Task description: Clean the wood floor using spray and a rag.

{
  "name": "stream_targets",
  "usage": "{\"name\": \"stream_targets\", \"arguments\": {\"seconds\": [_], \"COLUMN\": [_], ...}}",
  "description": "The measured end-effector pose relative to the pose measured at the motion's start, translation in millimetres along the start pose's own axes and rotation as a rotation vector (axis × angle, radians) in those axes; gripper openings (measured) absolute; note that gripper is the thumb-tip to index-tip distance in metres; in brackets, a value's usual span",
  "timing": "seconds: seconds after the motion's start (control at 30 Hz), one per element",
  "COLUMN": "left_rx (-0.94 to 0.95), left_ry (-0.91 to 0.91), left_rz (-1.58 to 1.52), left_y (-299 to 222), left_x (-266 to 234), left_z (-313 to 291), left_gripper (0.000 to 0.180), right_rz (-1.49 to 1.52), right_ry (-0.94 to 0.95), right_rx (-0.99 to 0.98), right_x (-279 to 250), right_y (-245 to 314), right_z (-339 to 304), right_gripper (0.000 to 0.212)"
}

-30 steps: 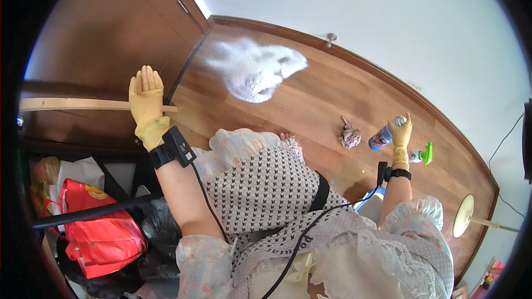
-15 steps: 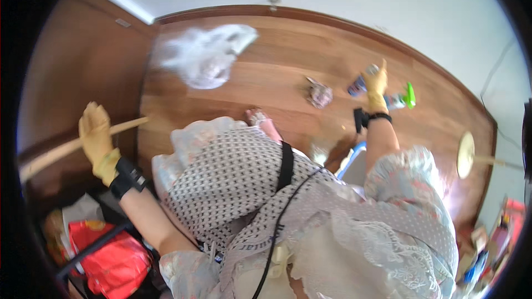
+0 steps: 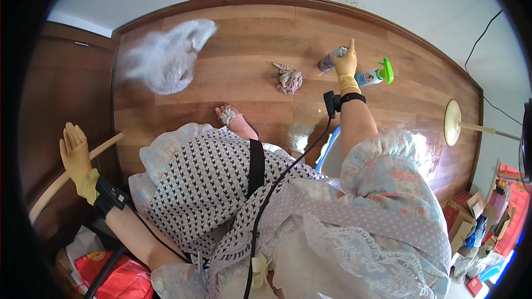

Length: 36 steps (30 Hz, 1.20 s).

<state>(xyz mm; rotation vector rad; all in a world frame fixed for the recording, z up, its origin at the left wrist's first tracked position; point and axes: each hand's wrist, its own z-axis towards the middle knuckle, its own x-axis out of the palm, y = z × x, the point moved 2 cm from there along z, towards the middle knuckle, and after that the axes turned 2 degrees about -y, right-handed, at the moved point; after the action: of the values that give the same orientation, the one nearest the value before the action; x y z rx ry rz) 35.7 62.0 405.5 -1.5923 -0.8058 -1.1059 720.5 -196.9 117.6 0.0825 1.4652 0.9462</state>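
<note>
My right hand [image 3: 346,65], in a yellow rubber glove, reaches far forward with its index finger stretched out. The other fingers are curled at a tilted purple-blue can [image 3: 330,61] with a pale top. Just right of this hand a spray bottle [image 3: 370,77] with a bright green trigger head lies on the floor. To its left is a crumpled pinkish cloth [image 3: 289,79]. My left hand [image 3: 76,155], gloved in yellow too, is held out at the left with its fingers stretched and nothing in it. It is beside a long pale wooden stick [image 3: 52,189].
A blurred white bundle [image 3: 166,61] is on the wooden floor [image 3: 249,33] at the far left. A round-headed plunger-like tool [image 3: 453,123] stands at the right. Boxes [image 3: 460,224] crowd the lower right, and a red bag [image 3: 113,277] is at the lower left.
The view has shifted, so the floor things appear further left and higher. My left hand sits lower in the picture, its fingers still stretched. My right hand stays at the can.
</note>
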Motion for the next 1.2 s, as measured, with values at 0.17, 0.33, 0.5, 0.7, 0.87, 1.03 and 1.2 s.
{"name": "stream_targets", "arguments": {"seconds": [0.17,0.33,0.5,0.7,0.87,1.03,1.2], "left_rx": [-0.291,-0.102,0.272,0.211,0.194,0.268,0.054], "left_ry": [0.104,0.084,-0.384,-0.405,-0.440,-0.484,-0.102], "left_rz": [-0.495,-0.043,0.495,0.412,0.392,0.627,0.112], "left_y": [-9,-4,51,42,30,64,29], "left_x": [-16,-13,7,-31,-47,-5,-40], "left_z": [-1,5,19,21,17,35,22], "left_gripper": [0.086,0.042,0.041,0.042,0.042,0.043,0.045], "right_rz": [-0.180,0.168,-0.103,-0.246,-0.526,-0.085,0.063], "right_ry": [-0.178,0.017,0.748,0.561,0.639,0.578,0.642], "right_rx": [-0.270,-0.563,-0.030,0.125,0.214,0.282,0.080], "right_x": [-21,-1,89,137,121,184,241], "right_y": [61,100,64,38,45,-66,169], "right_z": [-17,-64,-120,-137,-130,-177,-220], "right_gripper": [0.077,0.049,0.056,0.069,0.036,0.032,0.033]}}
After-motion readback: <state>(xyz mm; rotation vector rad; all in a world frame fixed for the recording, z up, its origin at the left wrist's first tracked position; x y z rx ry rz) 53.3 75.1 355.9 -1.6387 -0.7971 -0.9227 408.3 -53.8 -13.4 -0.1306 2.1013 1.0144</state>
